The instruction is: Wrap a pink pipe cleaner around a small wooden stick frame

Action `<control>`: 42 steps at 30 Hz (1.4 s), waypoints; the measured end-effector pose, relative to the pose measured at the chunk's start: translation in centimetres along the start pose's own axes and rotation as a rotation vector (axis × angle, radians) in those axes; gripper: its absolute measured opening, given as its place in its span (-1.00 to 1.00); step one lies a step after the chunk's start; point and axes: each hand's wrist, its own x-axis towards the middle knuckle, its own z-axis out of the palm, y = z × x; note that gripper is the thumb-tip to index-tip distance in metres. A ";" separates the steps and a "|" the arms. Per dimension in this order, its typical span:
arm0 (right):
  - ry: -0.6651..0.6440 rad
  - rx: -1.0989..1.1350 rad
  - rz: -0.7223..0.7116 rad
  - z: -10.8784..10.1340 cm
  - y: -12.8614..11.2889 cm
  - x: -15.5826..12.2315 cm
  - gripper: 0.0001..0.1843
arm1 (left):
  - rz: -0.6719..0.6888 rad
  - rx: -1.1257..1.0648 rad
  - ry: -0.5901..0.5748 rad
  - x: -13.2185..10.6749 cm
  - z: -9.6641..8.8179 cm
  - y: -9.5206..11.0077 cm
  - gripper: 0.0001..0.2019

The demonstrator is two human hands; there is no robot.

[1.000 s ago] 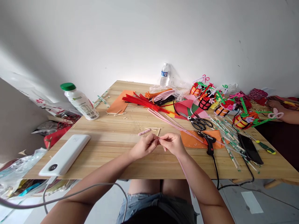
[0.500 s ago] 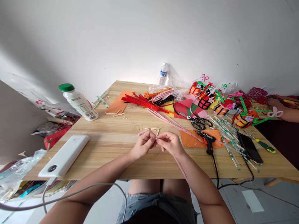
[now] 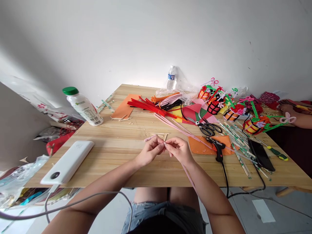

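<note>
Above the near middle of the table, my left hand (image 3: pixel 151 150) and my right hand (image 3: pixel 179 150) meet fingertip to fingertip. Both pinch a pale pink pipe cleaner (image 3: pixel 188 175). One end of it hangs below my right wrist toward the table edge. A coiled or twisted pink piece sticks out to the left behind my left fingers. The exact spot between the fingertips is mostly hidden. Just beyond my hands lie several thin wooden sticks (image 3: pixel 160 134). Long pink pipe cleaners (image 3: pixel 174 125) stretch from the bundles toward the glue gun (image 3: pixel 219 149) at right.
Black-handled scissors (image 3: pixel 207 127), red pipe cleaners (image 3: pixel 148 107) and small decorated baskets (image 3: pixel 232 112) lie farther back. Wrapped sticks (image 3: pixel 240 152), a phone (image 3: pixel 262 155) and a screwdriver (image 3: pixel 278 152) are at right. A power bank (image 3: pixel 69 161) and bottle (image 3: pixel 84 107) stand left. Another person's arm (image 3: pixel 302 117) shows far right.
My hands stay pinched together in nearly the same place, with only a slight shift of the fingertips. The whole view has moved very slightly.
</note>
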 end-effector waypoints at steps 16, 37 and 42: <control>0.030 0.028 -0.018 -0.1 0.3 0.1 -0.84 | -0.067 -0.106 -0.040 0.3 -0.4 0.0 -0.67; 0.131 0.202 0.137 0.8 0.9 0.3 -0.73 | 0.432 0.744 0.226 -0.2 0.0 -0.7 -0.91; 0.072 0.274 0.140 0.8 1.2 0.4 -0.71 | 0.329 0.550 0.190 -0.1 0.1 -0.4 -0.87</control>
